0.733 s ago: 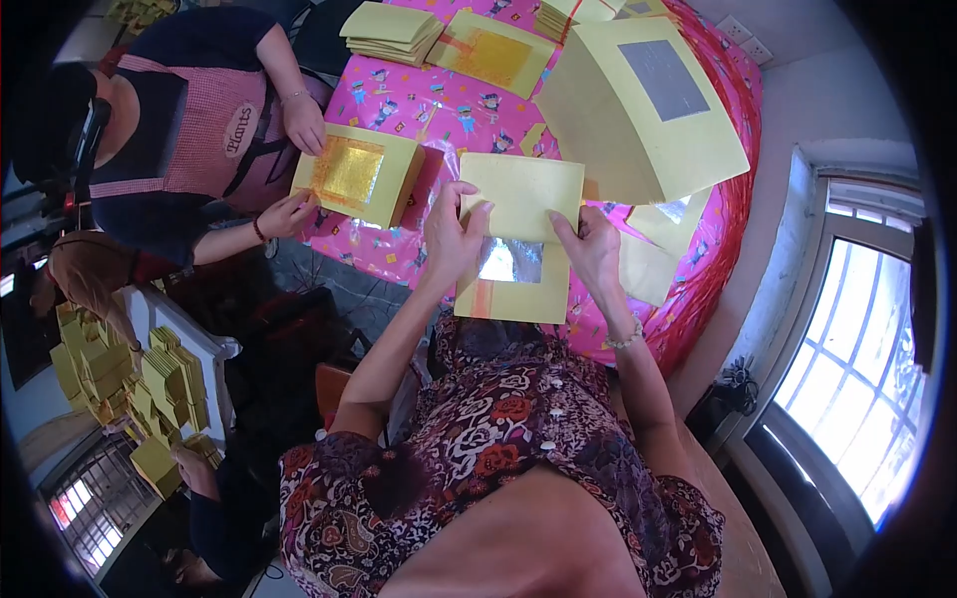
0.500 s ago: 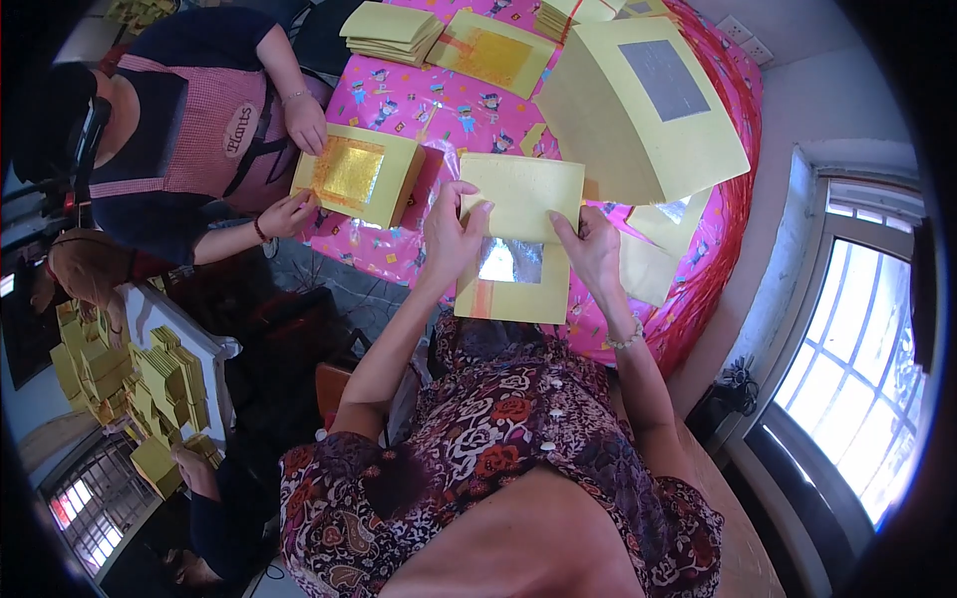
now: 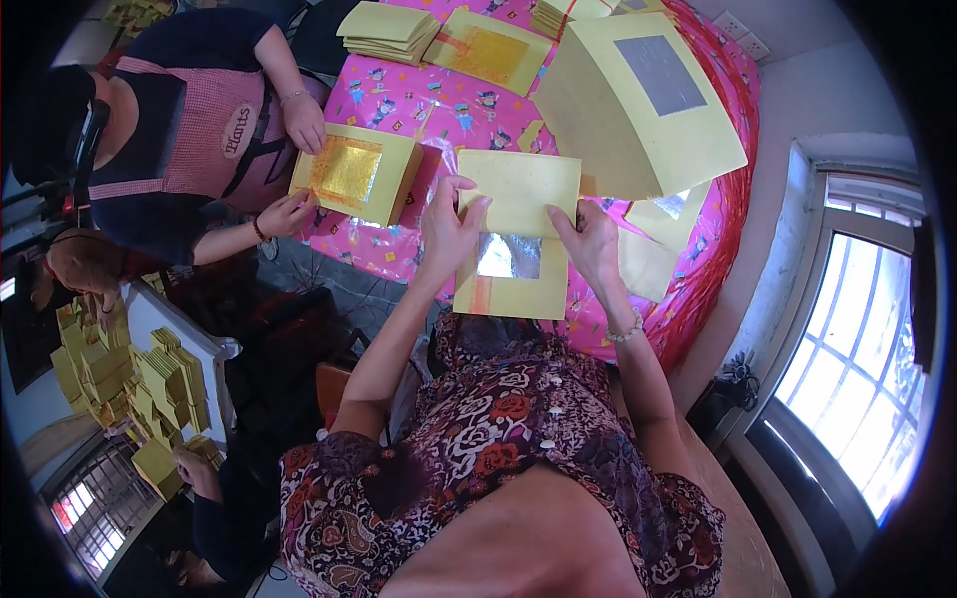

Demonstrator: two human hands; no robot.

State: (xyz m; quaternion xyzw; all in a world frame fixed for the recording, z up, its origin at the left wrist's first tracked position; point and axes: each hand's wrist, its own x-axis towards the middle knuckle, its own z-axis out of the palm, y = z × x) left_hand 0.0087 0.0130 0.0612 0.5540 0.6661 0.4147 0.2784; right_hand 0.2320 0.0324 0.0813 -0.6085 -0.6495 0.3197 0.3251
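My left hand (image 3: 449, 227) and my right hand (image 3: 590, 239) both grip a yellow paper sheet (image 3: 514, 239) with a silver foil square (image 3: 508, 257) in its middle. The sheet's top half is folded down over the foil, and my thumbs press along the fold. It lies at the near edge of a table under a pink patterned cloth (image 3: 439, 100).
A tall stack of yellow sheets with a silver square (image 3: 638, 100) stands right of my hands. A person in a pink apron (image 3: 179, 130) at the left handles a stack with gold foil (image 3: 354, 171). More yellow stacks (image 3: 389, 30) lie at the far edge. A window (image 3: 857, 359) is at the right.
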